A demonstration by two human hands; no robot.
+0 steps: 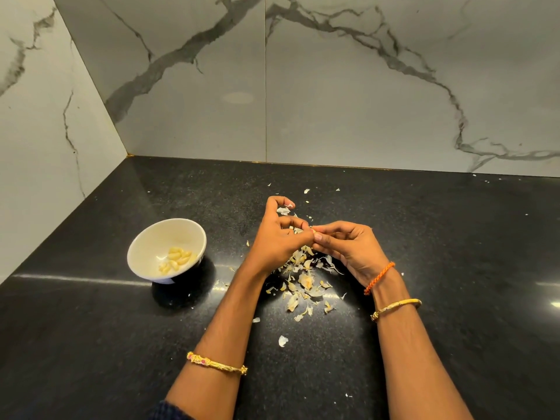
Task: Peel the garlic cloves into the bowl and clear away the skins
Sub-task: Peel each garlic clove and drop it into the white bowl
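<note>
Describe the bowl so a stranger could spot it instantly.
On the black speckled stone counter, look left of the two hands and the scattered papery garlic skins. The round white bowl stands there, alone in holding peeled yellowish cloves.

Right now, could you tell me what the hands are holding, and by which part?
Both hands, left hand and right hand, pinch one small garlic clove between their fingertips; which part of it cannot be told.
</note>
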